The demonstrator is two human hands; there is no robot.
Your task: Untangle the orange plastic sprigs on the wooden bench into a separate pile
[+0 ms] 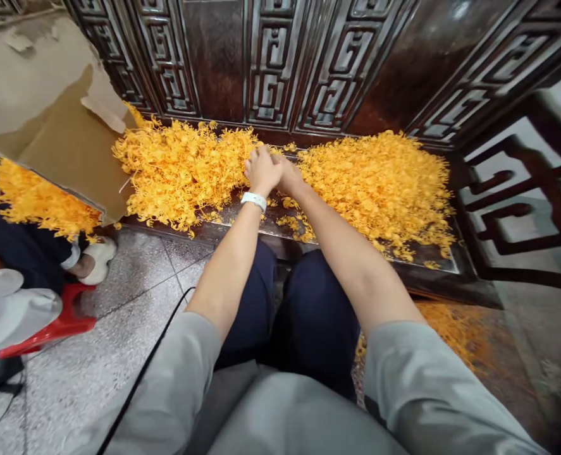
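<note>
Two heaps of small yellow-orange pieces lie on a dark wooden bench [280,230], a left heap [176,170] and a right heap [375,189]. Between them, my left hand [264,169], with a white band [254,201] at the wrist, is at the right edge of the left heap. My right hand [287,175] touches it from the right. The fingers of both hands are bent and drawn together, and whatever they hold is too small or hidden to name. Loose yellow pieces [299,222] are scattered on the wood below my right hand.
A torn cardboard sheet [71,126] stands at the left, with more yellow pieces [43,199] beside it. A seated person's shoe [97,260] and a red stool [74,313] are at the left. Carved dark wood panels [280,63] rise behind the heaps. Orange pieces [455,328] lie low at the right.
</note>
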